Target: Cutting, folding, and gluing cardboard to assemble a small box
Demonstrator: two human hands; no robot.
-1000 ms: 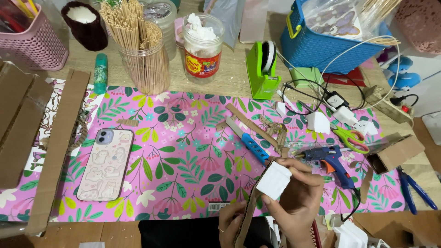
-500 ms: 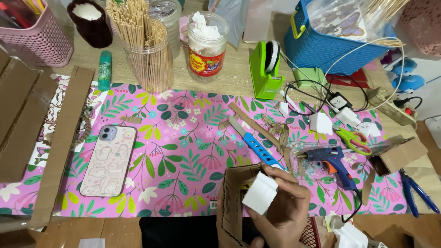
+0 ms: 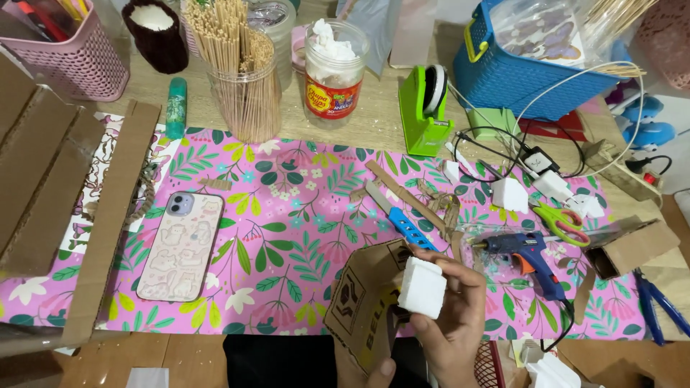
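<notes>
Nearest, at the bottom edge of the view, the right hand (image 3: 453,323) pinches a white foam block (image 3: 422,287) between thumb and fingers, holding it up just in front of a folded cardboard piece (image 3: 363,305). The left hand (image 3: 359,370) grips that cardboard from below; only its thumb tip shows. The block sits to the right of the cardboard's open face, touching or nearly touching its upper edge, and the cardboard's long axis tilts from lower left to upper right.

Just beyond the hands, on the pink floral mat (image 3: 287,237), lie a blue craft knife (image 3: 402,223) and a blue glue gun (image 3: 525,255), the gun close to the right hand. Green scissors (image 3: 560,223) and more foam bits lie further right, a phone (image 3: 180,244) to the left. At the far side of the bench (image 3: 374,115) stand a green tape dispenser (image 3: 425,111) and a jar of wooden skewers (image 3: 241,79).
</notes>
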